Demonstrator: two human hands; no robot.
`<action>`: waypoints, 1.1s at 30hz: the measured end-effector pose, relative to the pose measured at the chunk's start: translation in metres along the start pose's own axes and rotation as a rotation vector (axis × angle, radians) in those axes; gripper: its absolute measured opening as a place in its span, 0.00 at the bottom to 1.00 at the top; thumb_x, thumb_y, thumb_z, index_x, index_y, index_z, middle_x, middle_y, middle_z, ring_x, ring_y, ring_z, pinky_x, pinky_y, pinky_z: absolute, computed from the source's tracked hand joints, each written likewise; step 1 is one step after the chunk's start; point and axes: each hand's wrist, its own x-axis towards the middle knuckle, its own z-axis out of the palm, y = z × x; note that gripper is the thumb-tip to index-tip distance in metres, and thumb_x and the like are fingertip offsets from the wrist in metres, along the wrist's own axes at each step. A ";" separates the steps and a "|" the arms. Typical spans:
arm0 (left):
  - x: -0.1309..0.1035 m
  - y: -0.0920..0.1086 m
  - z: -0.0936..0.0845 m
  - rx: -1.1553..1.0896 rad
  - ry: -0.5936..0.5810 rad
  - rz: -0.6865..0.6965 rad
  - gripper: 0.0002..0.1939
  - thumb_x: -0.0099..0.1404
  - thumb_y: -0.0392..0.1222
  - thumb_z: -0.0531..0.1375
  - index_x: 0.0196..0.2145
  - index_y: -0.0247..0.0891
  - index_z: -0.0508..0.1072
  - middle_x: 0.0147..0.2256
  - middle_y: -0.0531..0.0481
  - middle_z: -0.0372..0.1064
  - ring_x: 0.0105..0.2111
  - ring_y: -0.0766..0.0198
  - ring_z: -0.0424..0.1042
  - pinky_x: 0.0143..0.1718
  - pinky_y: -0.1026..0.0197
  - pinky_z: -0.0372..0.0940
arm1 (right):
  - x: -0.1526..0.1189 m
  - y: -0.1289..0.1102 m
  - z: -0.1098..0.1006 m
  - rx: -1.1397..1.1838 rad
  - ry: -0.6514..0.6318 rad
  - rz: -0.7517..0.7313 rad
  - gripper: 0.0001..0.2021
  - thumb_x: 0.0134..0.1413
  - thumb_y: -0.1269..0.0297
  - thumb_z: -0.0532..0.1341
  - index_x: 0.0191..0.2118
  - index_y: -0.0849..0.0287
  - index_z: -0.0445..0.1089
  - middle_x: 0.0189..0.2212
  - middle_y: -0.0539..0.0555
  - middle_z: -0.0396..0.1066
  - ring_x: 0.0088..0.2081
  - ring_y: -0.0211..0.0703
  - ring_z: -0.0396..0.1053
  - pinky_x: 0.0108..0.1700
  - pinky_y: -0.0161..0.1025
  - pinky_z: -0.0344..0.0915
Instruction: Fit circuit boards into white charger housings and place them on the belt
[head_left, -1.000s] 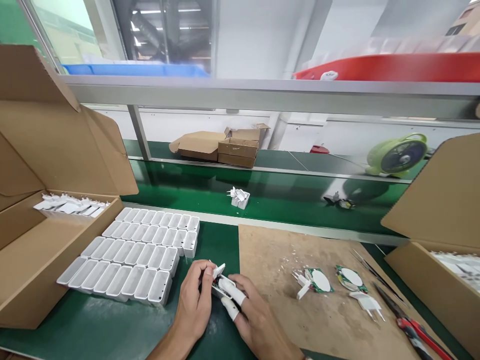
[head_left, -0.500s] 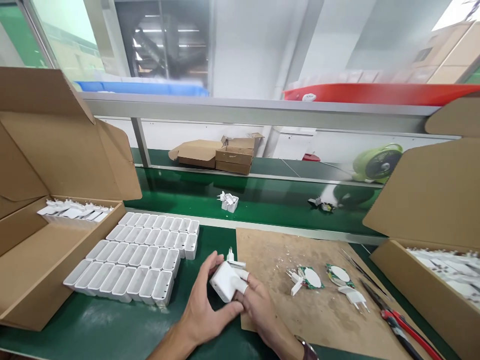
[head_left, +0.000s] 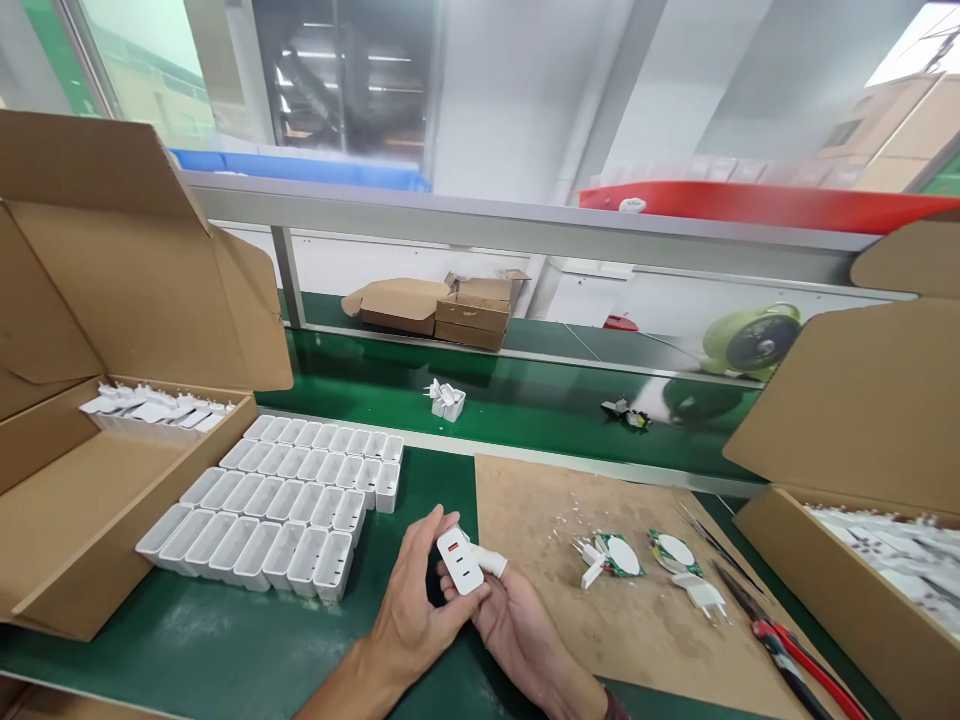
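Note:
A white charger housing (head_left: 460, 562) is held between my two hands, its face with one red port and two dark slots turned toward me. My left hand (head_left: 412, 595) grips its left side and bottom edge with thumb and fingers. My right hand (head_left: 525, 625) is at its right side, with white covers on fingertips that touch the housing. Rows of open white housings (head_left: 277, 500) stand to the left of my hands. On the brown board (head_left: 600, 650) to the right lie two round green circuit boards (head_left: 621, 556) (head_left: 676, 550) with white plug pieces beside them.
Open cardboard boxes of white parts stand left (head_left: 67, 540) and right (head_left: 847, 560). Red-handled pliers (head_left: 787, 650) and tweezers (head_left: 720, 545) lie on the right. Behind, a green belt (head_left: 525, 395) carries a small white housing (head_left: 448, 401) and dark parts (head_left: 626, 413); a green fan (head_left: 750, 340) stands beyond.
The housing has been turned so its port face shows, and the plug piece near it no longer shows. The parts on the belt have shifted left, and the view has moved slightly.

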 end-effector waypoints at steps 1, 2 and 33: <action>0.000 0.000 0.001 0.000 0.003 0.000 0.43 0.71 0.47 0.67 0.74 0.51 0.49 0.64 0.44 0.73 0.62 0.56 0.73 0.63 0.50 0.74 | 0.002 0.000 -0.001 -0.024 0.006 0.001 0.21 0.47 0.49 0.75 0.41 0.60 0.80 0.43 0.60 0.82 0.48 0.57 0.78 0.58 0.52 0.76; -0.001 0.000 0.001 0.003 0.003 -0.003 0.42 0.72 0.46 0.66 0.75 0.51 0.49 0.63 0.44 0.72 0.62 0.56 0.73 0.63 0.50 0.74 | 0.003 -0.001 -0.003 -0.067 0.012 -0.021 0.22 0.48 0.46 0.74 0.42 0.60 0.80 0.45 0.60 0.81 0.50 0.57 0.78 0.59 0.52 0.75; 0.110 -0.020 0.031 0.260 -0.474 -0.347 0.52 0.58 0.29 0.63 0.76 0.30 0.45 0.63 0.27 0.67 0.65 0.37 0.68 0.68 0.34 0.63 | 0.053 -0.029 -0.075 -1.921 0.241 -0.528 0.16 0.55 0.80 0.55 0.44 0.58 0.75 0.48 0.60 0.76 0.52 0.59 0.76 0.52 0.49 0.68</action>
